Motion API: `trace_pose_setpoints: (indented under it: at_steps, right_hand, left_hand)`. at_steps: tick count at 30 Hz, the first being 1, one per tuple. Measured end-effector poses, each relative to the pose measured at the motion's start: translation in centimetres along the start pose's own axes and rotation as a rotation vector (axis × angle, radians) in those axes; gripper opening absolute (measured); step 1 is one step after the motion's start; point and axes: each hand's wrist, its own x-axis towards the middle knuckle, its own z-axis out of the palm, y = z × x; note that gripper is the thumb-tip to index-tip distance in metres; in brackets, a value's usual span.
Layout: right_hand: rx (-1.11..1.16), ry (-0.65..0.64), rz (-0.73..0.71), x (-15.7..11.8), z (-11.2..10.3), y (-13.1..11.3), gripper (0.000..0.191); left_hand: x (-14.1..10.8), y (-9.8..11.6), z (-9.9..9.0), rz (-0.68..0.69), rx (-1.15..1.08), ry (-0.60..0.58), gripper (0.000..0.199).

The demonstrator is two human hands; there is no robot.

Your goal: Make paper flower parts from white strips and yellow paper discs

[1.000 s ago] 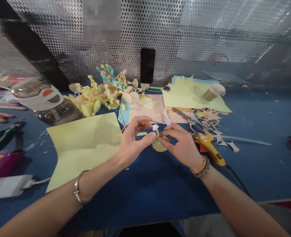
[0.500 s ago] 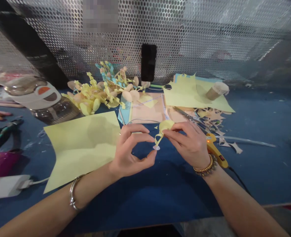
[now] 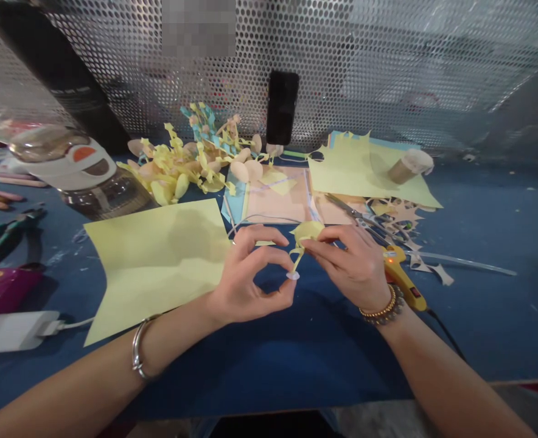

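Note:
A small yellow paper piece, like a paper flower part (image 3: 306,230), is held between both hands above the blue table. It has a rounded yellow top, a thin curled strip below, and a small whitish disc (image 3: 293,275) at the lower end. My right hand (image 3: 353,261) pinches the rounded top between thumb and fingers. Around the whitish disc, the thumb and a finger of my left hand (image 3: 251,277) close in a ring shape. Under my left wrist lies a large yellow paper sheet (image 3: 159,267). A yellow glue gun (image 3: 403,280) rests beside my right hand, its small light lit.
Scissors (image 3: 351,210) and paper scraps (image 3: 399,222) lie beyond my right hand. Paper flowers (image 3: 178,164) are heaped at the back, near a leaning phone (image 3: 282,108). A bottle (image 3: 81,170), pliers (image 3: 4,240) and a white charger (image 3: 17,331) occupy the left side.
My left thumb and finger have drawn closer together at the whitish disc. The view has shifted slightly; my right hand keeps its pinch on the paper flower part.

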Motion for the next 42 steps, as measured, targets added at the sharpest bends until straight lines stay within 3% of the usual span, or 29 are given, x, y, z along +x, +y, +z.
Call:
trace_pose_setpoints:
  at_steps: [42]
  right_hand:
    - [0.028, 0.012, 0.003, 0.16, -0.07, -0.08, 0.01]
  left_hand:
    - [0.26, 0.36, 0.05, 0.017, -0.021, -0.015, 0.033]
